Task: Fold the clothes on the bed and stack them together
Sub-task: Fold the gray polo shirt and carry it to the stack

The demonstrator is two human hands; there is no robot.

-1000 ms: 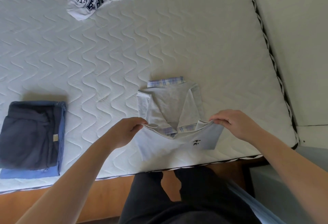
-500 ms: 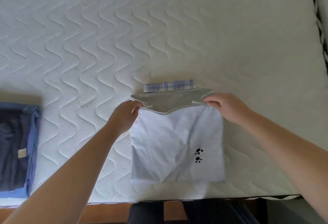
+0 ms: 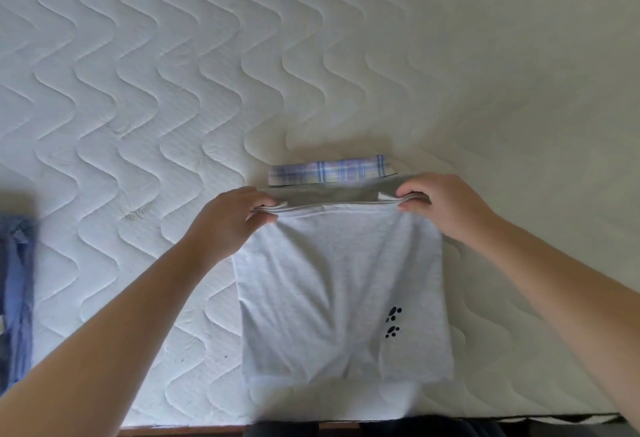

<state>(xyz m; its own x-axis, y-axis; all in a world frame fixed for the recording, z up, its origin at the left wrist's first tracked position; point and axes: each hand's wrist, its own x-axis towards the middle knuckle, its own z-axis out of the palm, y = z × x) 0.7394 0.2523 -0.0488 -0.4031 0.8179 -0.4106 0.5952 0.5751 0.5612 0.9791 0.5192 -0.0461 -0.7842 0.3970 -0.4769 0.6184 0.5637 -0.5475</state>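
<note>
1. Left hand (image 3: 227, 220) pinches the left corner of the grey shirt (image 3: 341, 291) at its folded far edge, fingers curled over the layers.
2. Right hand (image 3: 445, 206) pinches the right corner likewise.
3. Both forearms reach in from the near bed edge, angled inward.
4. Shirt lies flat on the mattress (image 3: 311, 55) near its front edge, plaid collar (image 3: 329, 171) just beyond; folded blue clothes (image 3: 15, 298) sit far left; quilted surface lies open beyond.

Both bare arms reach forward from the bottom corners, and the left hand (image 3: 228, 220) and the right hand (image 3: 446, 208) sit side by side but well apart, backs up, each with its fingers curled and its thumb underneath, pinching a top corner of the folded shirt (image 3: 343, 291).
</note>
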